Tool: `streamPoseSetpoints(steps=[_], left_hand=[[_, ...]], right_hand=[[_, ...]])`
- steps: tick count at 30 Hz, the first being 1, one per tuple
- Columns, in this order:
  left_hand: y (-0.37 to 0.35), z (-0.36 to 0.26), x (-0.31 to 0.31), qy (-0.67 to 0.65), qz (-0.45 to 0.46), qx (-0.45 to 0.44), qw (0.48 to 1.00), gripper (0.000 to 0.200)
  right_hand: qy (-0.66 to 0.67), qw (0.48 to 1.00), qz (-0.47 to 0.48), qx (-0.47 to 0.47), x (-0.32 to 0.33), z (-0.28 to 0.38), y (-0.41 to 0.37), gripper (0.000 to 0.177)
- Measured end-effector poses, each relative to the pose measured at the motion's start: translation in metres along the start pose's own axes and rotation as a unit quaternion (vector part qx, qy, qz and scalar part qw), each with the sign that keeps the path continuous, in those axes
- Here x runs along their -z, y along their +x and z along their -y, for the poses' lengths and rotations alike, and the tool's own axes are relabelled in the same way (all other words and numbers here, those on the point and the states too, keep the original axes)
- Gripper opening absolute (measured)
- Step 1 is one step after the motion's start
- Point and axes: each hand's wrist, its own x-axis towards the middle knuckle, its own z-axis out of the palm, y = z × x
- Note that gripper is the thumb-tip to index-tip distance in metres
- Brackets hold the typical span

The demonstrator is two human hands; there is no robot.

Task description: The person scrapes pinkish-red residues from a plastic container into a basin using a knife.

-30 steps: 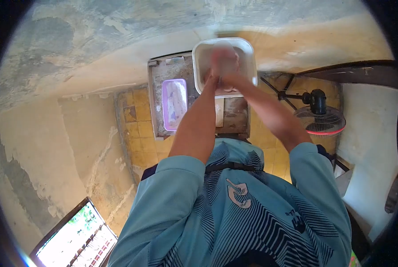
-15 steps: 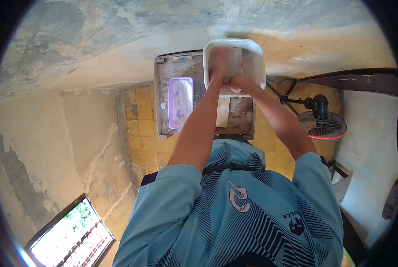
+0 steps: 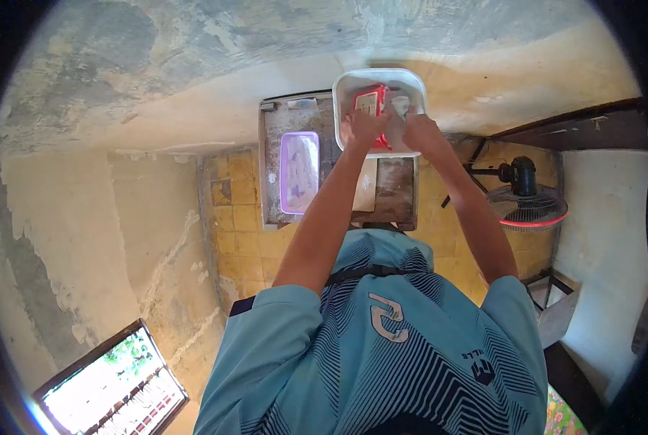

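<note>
Both hands are over a white rectangular basin. A red packet with a pale label is in the basin, tilted, and my left hand is closed on its near part. My right hand is at the basin's right side with its fingers curled. Just beyond those fingers is a small whitish, crumpled-looking thing. Whether the right fingers grip it is hidden by the hand.
The basin rests at the back right of a worn wooden table. A purple tray and a pale flat board are on the table. A black fan stands to the right, and a bare wall rises behind.
The red packet now shows clearly in my left hand; earlier that area was blurred. My right hand has moved right and away from the left hand, and the whitish thing has come into view.
</note>
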Motion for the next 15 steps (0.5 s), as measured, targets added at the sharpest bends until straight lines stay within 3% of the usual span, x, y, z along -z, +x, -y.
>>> streamPoseSetpoints(steps=[1, 4, 7, 12, 15], left_hand=[[0.001, -0.001, -0.003, 0.028, -0.039, -0.023, 0.999, 0.105], [-0.011, -0.011, 0.024, 0.032, 0.003, -0.025, 0.999, 0.1], [-0.018, -0.018, 0.029, 0.056, -0.041, -0.019, 0.997, 0.098], [-0.036, -0.023, 0.043, 0.056, -0.018, -0.033, 0.998, 0.096], [-0.032, -0.022, 0.042, 0.046, -0.022, -0.019, 0.999, 0.093]], right_hand=[[0.006, 1.0, 0.01, -0.009, 0.001, 0.002, -0.002, 0.051], [-0.048, 0.998, 0.023, 0.028, 0.007, 0.011, -0.009, 0.049], [-0.012, 0.999, 0.001, 0.052, 0.006, 0.018, -0.001, 0.041], [0.008, 0.999, -0.022, 0.042, -0.002, 0.021, 0.016, 0.032], [0.076, 0.996, -0.028, -0.021, -0.029, 0.012, 0.031, 0.028]])
